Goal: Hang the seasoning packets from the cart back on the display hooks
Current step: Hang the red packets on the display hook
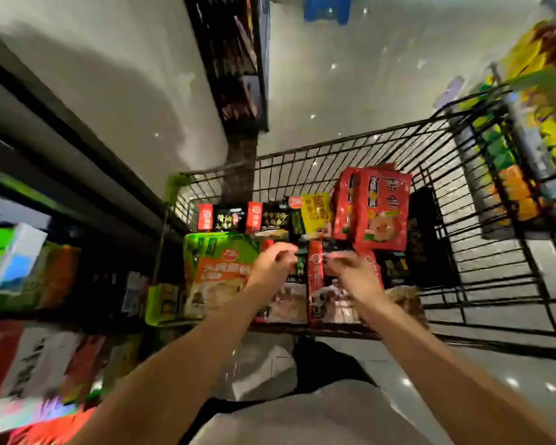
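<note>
The black wire cart [360, 149] holds several seasoning packets: a green and orange one [219, 268] at the near left, tall red ones [382, 210] at the far right, and small black and red ones [238, 218] along the back. My left hand [272, 268] hovers with curled fingers over the top of a dark packet with a green strip [300, 264]; blur hides whether it grips it. My right hand [355, 276] pinches the top edge of a red and black packet [316, 271] beside it.
Blurred shelves of goods run along the left [23, 258] and at the right [533, 130] past the cart. A dark shelf end [238, 75] stands ahead, with glossy grey floor on both sides of it. A blue stool [328, 9] is far down the aisle.
</note>
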The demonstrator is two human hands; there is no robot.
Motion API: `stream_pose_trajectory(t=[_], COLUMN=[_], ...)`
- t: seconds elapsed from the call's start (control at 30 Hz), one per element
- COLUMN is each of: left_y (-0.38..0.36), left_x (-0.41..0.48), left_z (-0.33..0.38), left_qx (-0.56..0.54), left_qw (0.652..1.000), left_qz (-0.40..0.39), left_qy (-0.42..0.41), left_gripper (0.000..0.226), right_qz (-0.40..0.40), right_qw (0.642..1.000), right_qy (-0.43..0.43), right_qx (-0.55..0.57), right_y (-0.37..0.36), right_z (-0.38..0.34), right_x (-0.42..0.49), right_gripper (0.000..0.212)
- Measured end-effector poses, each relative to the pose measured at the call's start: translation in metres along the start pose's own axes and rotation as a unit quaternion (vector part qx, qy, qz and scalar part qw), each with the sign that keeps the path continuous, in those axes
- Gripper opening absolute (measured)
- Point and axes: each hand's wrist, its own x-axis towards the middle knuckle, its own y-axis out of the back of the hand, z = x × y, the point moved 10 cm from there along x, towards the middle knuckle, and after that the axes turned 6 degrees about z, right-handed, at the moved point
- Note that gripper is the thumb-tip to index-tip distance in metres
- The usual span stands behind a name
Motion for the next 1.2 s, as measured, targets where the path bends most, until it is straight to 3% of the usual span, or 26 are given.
stream_pose_trajectory(t=[0.1,0.27,0.37,0.57,0.7,0.8,0.87,0.93,1.13,1.2], left_y=[-0.037,-0.096,-0.128,-0.178,-0.200,-0.212,-0.217,-0.218,-0.214,-0.211], left_x=[0.034,0.085,0.108,0.141,0.159,0.170,0.178,0.183,0.181,0.179], left_z=[0.016,0.043,0.059,0.082,0.074,0.064,0.055,0.049,0.042,0.048], left_qx=[0.034,0.034,0.039,0.039,0.034,0.025,0.021,0.021,-0.052,-0.073], left_qw=[0.998,0.996,0.994,0.989,0.992,0.994,0.995,0.996,0.993,0.992], left_qz=[-0.023,-0.074,-0.104,-0.140,-0.121,-0.101,-0.090,-0.081,-0.064,-0.067], left_qy=[0.038,0.033,0.023,0.008,0.011,0.032,0.038,0.042,0.079,0.076], left_gripper=[0.030,0.017,0.019,0.021,0.012,0.018,0.019,0.022,0.036,0.036], right_qz=[0.033,0.071,0.097,0.126,0.111,0.116,0.134,0.149,0.220,0.236], right_qw=[0.998,0.993,0.987,0.987,0.985,0.980,0.969,0.963,0.964,0.964], right_qy=[-0.036,-0.074,-0.092,-0.075,-0.120,-0.152,-0.167,-0.167,-0.137,-0.118], right_qx=[0.033,0.051,0.089,0.060,0.045,-0.050,-0.123,-0.148,-0.058,-0.030], right_y=[0.039,0.082,0.100,0.136,0.133,0.120,0.115,0.116,0.131,0.137], right_z=[-0.004,-0.008,-0.010,-0.013,0.026,0.071,0.070,0.063,0.075,0.068], right_x=[0.035,0.088,0.110,0.163,0.205,0.241,0.241,0.240,0.238,0.226], right_gripper=[0.004,0.027,0.018,0.015,0.010,0.087,0.112,0.102,0.026,0.011])
